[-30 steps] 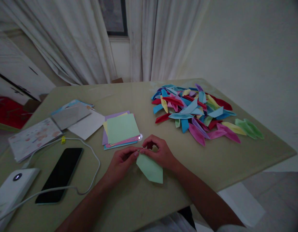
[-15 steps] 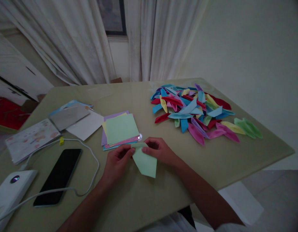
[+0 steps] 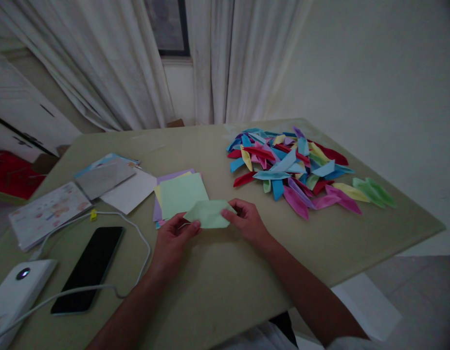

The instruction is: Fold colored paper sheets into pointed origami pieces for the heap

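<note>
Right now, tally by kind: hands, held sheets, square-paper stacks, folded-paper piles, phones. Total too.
Hands: 2, left hand and right hand
Held sheets: 1, folded green paper
Square-paper stacks: 1, multicoloured stack
Folded-paper piles: 1, multicoloured pile; pieces overlap, not countable
Phones: 1, black-screened phone
Total: 6

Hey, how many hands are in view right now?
2: the left hand at the left end of the folded green paper, the right hand at its right end.

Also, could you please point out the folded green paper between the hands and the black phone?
Folded green paper (image 3: 209, 215): head view, middle of its visible face.
Black phone (image 3: 89, 267): head view, middle of its screen.
</note>
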`<state>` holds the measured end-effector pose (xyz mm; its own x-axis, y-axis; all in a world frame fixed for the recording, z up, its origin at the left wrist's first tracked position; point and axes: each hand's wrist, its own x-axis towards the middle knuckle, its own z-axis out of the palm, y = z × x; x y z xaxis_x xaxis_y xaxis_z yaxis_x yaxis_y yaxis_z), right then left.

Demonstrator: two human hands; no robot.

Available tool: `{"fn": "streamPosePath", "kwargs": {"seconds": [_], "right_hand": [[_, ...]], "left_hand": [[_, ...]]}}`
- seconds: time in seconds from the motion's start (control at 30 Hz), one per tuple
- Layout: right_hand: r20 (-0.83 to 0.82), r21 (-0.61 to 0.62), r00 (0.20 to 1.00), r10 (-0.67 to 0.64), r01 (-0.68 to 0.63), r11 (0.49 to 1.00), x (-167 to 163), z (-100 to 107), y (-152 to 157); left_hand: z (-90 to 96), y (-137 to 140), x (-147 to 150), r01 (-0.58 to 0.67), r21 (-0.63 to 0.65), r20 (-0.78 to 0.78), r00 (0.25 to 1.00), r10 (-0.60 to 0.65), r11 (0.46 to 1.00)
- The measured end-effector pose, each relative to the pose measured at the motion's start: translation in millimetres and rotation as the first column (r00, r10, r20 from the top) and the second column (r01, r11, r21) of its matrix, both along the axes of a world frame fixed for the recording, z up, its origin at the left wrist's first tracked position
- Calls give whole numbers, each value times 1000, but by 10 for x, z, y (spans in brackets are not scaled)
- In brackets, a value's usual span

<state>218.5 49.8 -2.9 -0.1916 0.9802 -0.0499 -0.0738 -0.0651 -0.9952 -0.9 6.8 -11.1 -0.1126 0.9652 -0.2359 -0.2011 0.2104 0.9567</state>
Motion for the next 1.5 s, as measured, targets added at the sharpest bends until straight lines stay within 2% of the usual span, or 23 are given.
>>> {"fn": "streamPosePath", "kwargs": {"seconds": [0.17, 0.27, 0.33, 0.4, 0.5, 0.67, 0.83, 1.03, 1.13, 1.3, 1.5], "right_hand": [[59, 69, 988, -144, 140, 988, -13, -51, 11], [41, 96, 980, -194, 190, 977, -38, -56, -3], [-41, 53, 987, -158, 160, 986, -56, -44, -8], [-96, -20, 992, -76, 75, 997, -64, -28, -7], [-44, -41, 999, -20, 18, 999, -60, -8, -5], [40, 46, 994, -99, 97, 994, -55, 15, -33], [4, -6, 994, -109, 109, 994, -55, -1, -23], [-78, -48, 983, -166, 163, 986, -63, -28, 15], [-107, -79, 982, -155, 147, 986, -82, -35, 8], [-126, -112, 988, -90, 76, 991, -119, -28, -24], [-113, -109, 993, -41, 29, 994, -121, 9, -60]], "left_hand": [[87, -9, 24, 119, -50, -15, 993, -120, 992], [127, -26, 30, 87, -24, -50, 995, -88, 996], [118, -35, 25, 41, 12, -66, 997, -40, 999], [82, -39, 15, 6, 47, -76, 997, -3, 999], [11, -30, 7, -31, 68, -79, 996, 36, 997], [-23, 0, 17, -69, 36, -13, 998, 69, 997], [21, 7, 25, -84, 44, 68, 994, 81, 995], [32, -6, 42, -124, 116, 55, 991, 118, 985], [28, -22, 54, -125, 169, -2, 992, 127, 978], [15, -82, 61, -72, 266, -219, 967, 133, 961], [46, -111, 71, -27, 265, -250, 963, 96, 964]]}}
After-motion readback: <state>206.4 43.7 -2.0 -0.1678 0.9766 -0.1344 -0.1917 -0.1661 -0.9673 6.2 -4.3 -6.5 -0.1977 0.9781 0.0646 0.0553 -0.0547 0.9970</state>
